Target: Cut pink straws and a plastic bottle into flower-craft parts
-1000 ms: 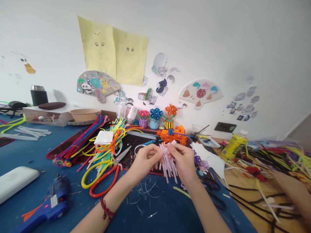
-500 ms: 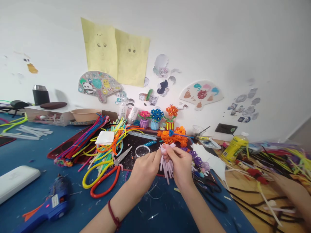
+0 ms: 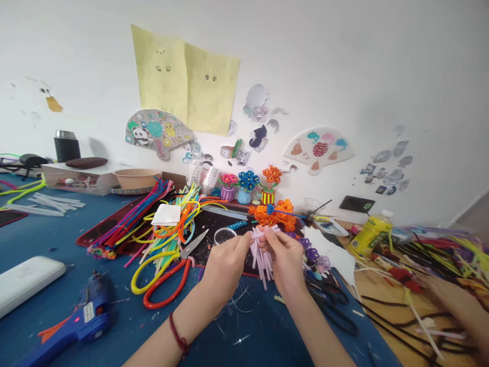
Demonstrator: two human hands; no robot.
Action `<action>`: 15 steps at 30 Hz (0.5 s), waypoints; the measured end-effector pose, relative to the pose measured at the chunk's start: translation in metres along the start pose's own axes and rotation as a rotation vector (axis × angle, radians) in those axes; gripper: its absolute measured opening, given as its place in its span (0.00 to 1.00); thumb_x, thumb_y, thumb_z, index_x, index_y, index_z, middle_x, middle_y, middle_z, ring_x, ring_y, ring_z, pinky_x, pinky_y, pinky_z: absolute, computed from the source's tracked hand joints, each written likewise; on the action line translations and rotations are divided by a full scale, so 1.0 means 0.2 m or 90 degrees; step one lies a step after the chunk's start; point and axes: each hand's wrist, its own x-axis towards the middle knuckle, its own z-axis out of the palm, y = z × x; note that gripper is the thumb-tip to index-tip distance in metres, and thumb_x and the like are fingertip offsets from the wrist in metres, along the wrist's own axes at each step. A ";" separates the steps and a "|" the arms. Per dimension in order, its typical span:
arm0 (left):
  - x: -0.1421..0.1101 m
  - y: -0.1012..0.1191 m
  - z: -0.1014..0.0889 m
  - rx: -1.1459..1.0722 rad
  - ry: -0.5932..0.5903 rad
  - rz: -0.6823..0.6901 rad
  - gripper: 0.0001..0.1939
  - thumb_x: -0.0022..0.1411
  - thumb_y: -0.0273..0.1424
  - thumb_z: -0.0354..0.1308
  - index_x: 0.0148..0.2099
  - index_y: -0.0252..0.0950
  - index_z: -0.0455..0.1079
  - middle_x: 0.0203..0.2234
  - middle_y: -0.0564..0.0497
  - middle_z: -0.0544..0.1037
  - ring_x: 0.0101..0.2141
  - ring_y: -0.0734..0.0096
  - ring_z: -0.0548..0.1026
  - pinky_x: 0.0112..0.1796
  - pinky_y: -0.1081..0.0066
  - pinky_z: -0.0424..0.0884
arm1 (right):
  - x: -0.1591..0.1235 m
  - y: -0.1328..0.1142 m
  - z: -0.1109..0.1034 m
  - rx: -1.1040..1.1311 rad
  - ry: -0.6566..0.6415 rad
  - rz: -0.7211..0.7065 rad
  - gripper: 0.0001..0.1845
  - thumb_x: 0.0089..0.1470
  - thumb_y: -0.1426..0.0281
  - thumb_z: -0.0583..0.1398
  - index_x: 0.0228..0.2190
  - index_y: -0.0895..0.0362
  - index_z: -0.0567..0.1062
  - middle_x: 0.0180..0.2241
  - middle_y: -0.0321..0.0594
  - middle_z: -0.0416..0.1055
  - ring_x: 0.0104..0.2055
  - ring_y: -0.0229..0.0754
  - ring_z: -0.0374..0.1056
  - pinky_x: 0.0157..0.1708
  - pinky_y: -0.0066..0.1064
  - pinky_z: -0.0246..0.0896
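Note:
Both my hands hold a bundle of pale pink pipe-cleaner stems (image 3: 263,260) above the blue table (image 3: 57,244). My left hand (image 3: 225,265) pinches the bundle's top from the left, fingers closed. From the right, my right hand (image 3: 284,257) grips the same top, thumb and fingers pressed together. The stems hang down between my palms. Orange craft flowers (image 3: 273,214) lie just behind the bundle.
Red-handled scissors (image 3: 171,272) and a heap of coloured pipe cleaners (image 3: 153,229) lie to the left, a blue glue gun (image 3: 76,321) at lower left. Black scissors (image 3: 332,306) rest on the right. Another person's hand (image 3: 454,300) works at far right beside a yellow bottle (image 3: 369,232).
My hands have drawn closer together around the bundle's top and lifted it slightly. The view has shifted a little to the left.

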 end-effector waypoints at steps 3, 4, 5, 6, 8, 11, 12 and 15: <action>0.02 0.00 -0.01 -0.070 0.025 -0.041 0.13 0.67 0.32 0.49 0.49 0.39 0.73 0.35 0.44 0.80 0.34 0.63 0.77 0.35 0.71 0.70 | 0.00 -0.02 0.00 0.036 -0.016 0.027 0.12 0.41 0.64 0.71 0.24 0.60 0.78 0.21 0.37 0.73 0.21 0.34 0.66 0.23 0.24 0.61; 0.03 0.00 -0.02 -0.098 0.036 -0.058 0.12 0.67 0.33 0.51 0.47 0.40 0.74 0.35 0.45 0.80 0.34 0.63 0.77 0.35 0.70 0.70 | 0.01 -0.02 0.00 0.048 -0.029 0.032 0.12 0.41 0.65 0.71 0.25 0.60 0.78 0.21 0.36 0.72 0.21 0.33 0.67 0.22 0.23 0.61; 0.04 0.00 -0.02 -0.129 0.050 -0.078 0.11 0.65 0.33 0.53 0.45 0.40 0.75 0.35 0.45 0.80 0.34 0.63 0.77 0.36 0.70 0.70 | 0.01 -0.03 -0.01 0.057 -0.043 0.034 0.12 0.41 0.65 0.71 0.26 0.59 0.78 0.22 0.36 0.72 0.22 0.33 0.67 0.22 0.23 0.61; 0.05 -0.01 -0.03 -0.159 0.063 -0.098 0.09 0.64 0.33 0.55 0.43 0.41 0.76 0.34 0.46 0.81 0.33 0.63 0.77 0.36 0.70 0.70 | 0.02 -0.04 -0.02 0.063 -0.054 0.032 0.13 0.41 0.65 0.71 0.28 0.59 0.77 0.22 0.36 0.72 0.22 0.34 0.67 0.22 0.23 0.61; 0.08 -0.01 -0.04 -0.212 0.079 -0.135 0.07 0.60 0.31 0.59 0.40 0.41 0.77 0.33 0.47 0.81 0.31 0.63 0.77 0.37 0.69 0.70 | 0.05 -0.06 -0.04 0.063 -0.057 0.006 0.14 0.44 0.63 0.70 0.31 0.58 0.77 0.23 0.35 0.72 0.22 0.34 0.67 0.23 0.24 0.61; 0.10 -0.02 -0.07 -0.241 0.068 -0.154 0.06 0.59 0.30 0.60 0.38 0.41 0.78 0.31 0.48 0.81 0.29 0.63 0.77 0.38 0.69 0.70 | 0.08 -0.09 -0.09 -0.006 -0.063 -0.069 0.17 0.50 0.59 0.65 0.39 0.56 0.75 0.27 0.35 0.71 0.24 0.35 0.67 0.24 0.26 0.62; 0.11 -0.02 -0.08 -0.241 0.061 -0.152 0.06 0.59 0.30 0.60 0.38 0.41 0.78 0.30 0.48 0.81 0.29 0.63 0.77 0.38 0.69 0.70 | 0.09 -0.10 -0.11 -0.057 -0.081 -0.098 0.18 0.51 0.60 0.65 0.42 0.54 0.74 0.29 0.35 0.72 0.25 0.35 0.68 0.26 0.27 0.63; 0.11 -0.03 -0.09 -0.230 0.052 -0.138 0.06 0.60 0.30 0.59 0.38 0.41 0.78 0.30 0.48 0.81 0.29 0.63 0.77 0.37 0.69 0.70 | 0.09 -0.11 -0.13 -0.274 -0.136 -0.207 0.21 0.49 0.64 0.66 0.46 0.51 0.73 0.35 0.37 0.74 0.32 0.40 0.70 0.35 0.31 0.65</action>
